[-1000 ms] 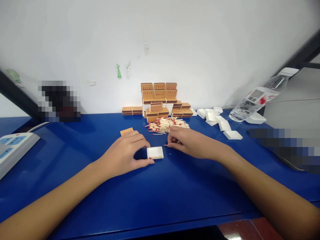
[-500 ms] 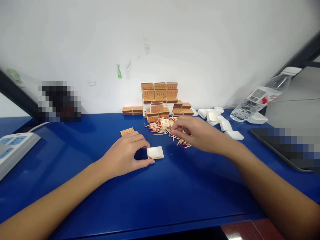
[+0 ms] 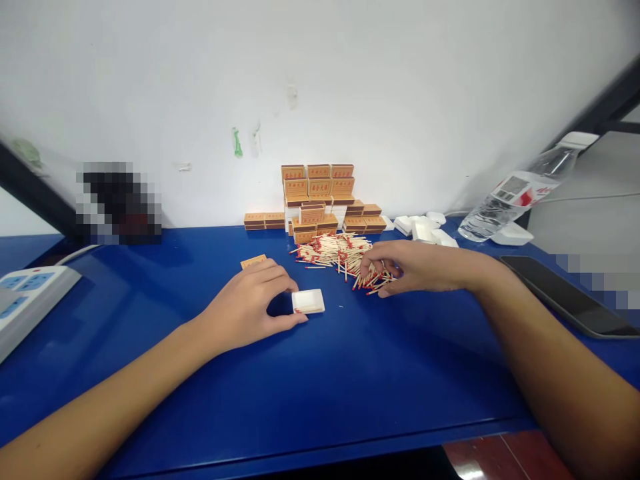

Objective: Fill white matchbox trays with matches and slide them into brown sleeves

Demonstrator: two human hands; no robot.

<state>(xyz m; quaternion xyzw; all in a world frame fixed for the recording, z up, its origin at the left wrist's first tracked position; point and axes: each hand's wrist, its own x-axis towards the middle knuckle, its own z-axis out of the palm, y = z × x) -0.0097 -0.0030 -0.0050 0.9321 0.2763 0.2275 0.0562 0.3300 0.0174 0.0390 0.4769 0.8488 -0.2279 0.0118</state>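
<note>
Blue table point(image 3: 320, 393), white wall point(image 3: 400, 80) behind it at 12 o'clock.

Left hand point(image 3: 247, 303): its grip is clamped on a white tray point(image 3: 309, 301), with the thumb on the near side and the fingers on the far side. The tray is small, shallow and rectangular, open side up, flat on the table at centre.

Right hand point(image 3: 420, 267): at 2 o'clock from the tray, palm down, fingers curled onto the near end of the matches point(image 3: 333, 250). I cannot tell whether the grip is closed on any. The matches are pale sticks with red heads in one loose heap at 1 o'clock from the tray, too many to count.

Edges and room: bare blue surface runs from the tray to the near edge at 6 o'clock. The gap between tray and heap is narrow.

Counts:
- One flat sleeve point(image 3: 253, 261), at 11 o'clock, just beyond the left knuckles.
- Stacked matchboxes point(image 3: 320, 190) against the wall at 12 o'clock, three across in each of the top two rows. The lower ones are partly hidden.
- Several empty trays point(image 3: 425, 230) at 2 o'clock, number unclear.
- One bottle point(image 3: 510, 200), tilted.
- One phone point(image 3: 570, 297) at 3 o'clock.
- One power strip point(image 3: 25, 293) at 9 o'clock.
</note>
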